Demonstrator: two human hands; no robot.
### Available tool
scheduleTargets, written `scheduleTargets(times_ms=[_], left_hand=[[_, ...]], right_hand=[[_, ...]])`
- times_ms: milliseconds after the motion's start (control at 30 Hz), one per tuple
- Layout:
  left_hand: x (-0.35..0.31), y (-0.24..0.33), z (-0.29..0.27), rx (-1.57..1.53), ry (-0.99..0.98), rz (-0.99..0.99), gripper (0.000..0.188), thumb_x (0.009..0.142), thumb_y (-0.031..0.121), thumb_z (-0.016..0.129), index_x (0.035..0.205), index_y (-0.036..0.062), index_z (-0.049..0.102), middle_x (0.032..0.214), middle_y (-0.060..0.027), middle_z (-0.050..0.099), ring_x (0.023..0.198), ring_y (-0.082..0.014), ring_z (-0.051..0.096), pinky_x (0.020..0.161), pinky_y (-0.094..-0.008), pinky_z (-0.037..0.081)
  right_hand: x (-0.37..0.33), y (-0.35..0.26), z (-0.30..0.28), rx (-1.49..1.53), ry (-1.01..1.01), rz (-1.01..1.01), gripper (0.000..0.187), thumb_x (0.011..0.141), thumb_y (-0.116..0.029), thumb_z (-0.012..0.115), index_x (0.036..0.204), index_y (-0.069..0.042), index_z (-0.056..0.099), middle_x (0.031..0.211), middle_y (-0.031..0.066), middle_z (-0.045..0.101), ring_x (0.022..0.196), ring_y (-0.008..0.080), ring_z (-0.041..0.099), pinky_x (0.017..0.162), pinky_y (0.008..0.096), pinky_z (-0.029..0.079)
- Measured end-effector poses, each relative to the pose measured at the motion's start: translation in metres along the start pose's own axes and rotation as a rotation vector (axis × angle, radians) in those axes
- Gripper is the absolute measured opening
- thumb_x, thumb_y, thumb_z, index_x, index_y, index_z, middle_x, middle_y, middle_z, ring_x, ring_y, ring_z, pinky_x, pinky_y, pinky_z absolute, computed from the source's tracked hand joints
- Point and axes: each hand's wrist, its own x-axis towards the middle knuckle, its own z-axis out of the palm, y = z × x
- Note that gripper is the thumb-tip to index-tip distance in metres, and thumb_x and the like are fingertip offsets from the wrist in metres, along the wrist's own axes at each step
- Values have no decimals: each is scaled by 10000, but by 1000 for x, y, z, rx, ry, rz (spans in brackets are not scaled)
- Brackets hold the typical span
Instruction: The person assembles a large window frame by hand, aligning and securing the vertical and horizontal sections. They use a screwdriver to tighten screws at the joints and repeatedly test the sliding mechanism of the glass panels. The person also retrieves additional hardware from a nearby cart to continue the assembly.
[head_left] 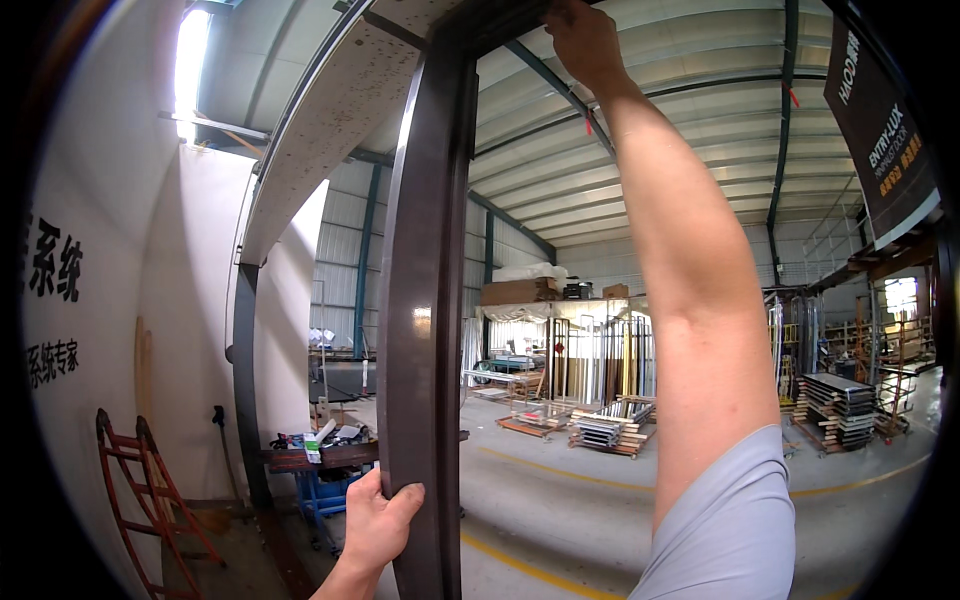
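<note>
A dark brown metal door frame [425, 250] stands upright in front of me, its post running from the lower edge to the top of the view. My left hand [378, 520] grips the post low down, thumb on its front face. High overhead, my right arm is stretched up, and my right hand [583, 45] has its fingers curled at the edge of the frame's dark top bar [495, 22]. The view's upper edge cuts off part of that bar. A speckled pale beam [335, 100] meets the frame's upper corner from the left.
At left, a red-brown ladder [150, 490] leans by a white wall [90, 300]. Behind the post stands a blue cart [325, 495] with tools on top. Farther back are racks of long profiles [600, 355] and stacked panels [845, 400]; a dark banner [885, 130] hangs upper right.
</note>
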Motion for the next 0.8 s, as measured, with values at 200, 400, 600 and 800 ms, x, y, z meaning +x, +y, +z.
scheduleTargets(times_ms=[200, 400, 600, 800], left_hand=[[0, -2, -1, 23, 8, -12, 158, 869, 21, 631, 998, -59, 674, 895, -26, 686, 809, -77, 578, 715, -256, 485], [0, -5, -1, 19, 14, 4, 158, 864, 19, 631, 995, -59, 673, 887, -21, 684, 803, -76, 574, 707, -255, 481], [0, -1, 2, 1, 14, 0, 159, 864, 13, 625, 995, -65, 670, 888, -32, 690, 803, -80, 583, 705, -261, 489], [0, -2, -1, 36, -12, -3, 192, 874, -4, 614, 1047, -78, 655, 959, -87, 700, 822, -133, 652, 749, -288, 537]], right_hand=[[-2, 14, -11, -202, 38, -214, 284, 906, -82, 656, 1179, -5, 675, 997, 212, 713, 941, 367, 696, 826, 437, 559], [-9, 1, -21, -155, 78, -231, 240, 850, -21, 691, 1087, 16, 701, 1016, 227, 682, 939, 422, 661, 829, 464, 544], [-7, 2, -22, -264, 75, -322, 246, 846, -23, 679, 1086, 27, 701, 1029, 232, 674, 984, 423, 646, 858, 471, 532], [-6, 2, -22, -306, 34, -278, 247, 857, -30, 661, 1094, 29, 699, 1074, 236, 661, 1008, 427, 637, 876, 474, 529]])
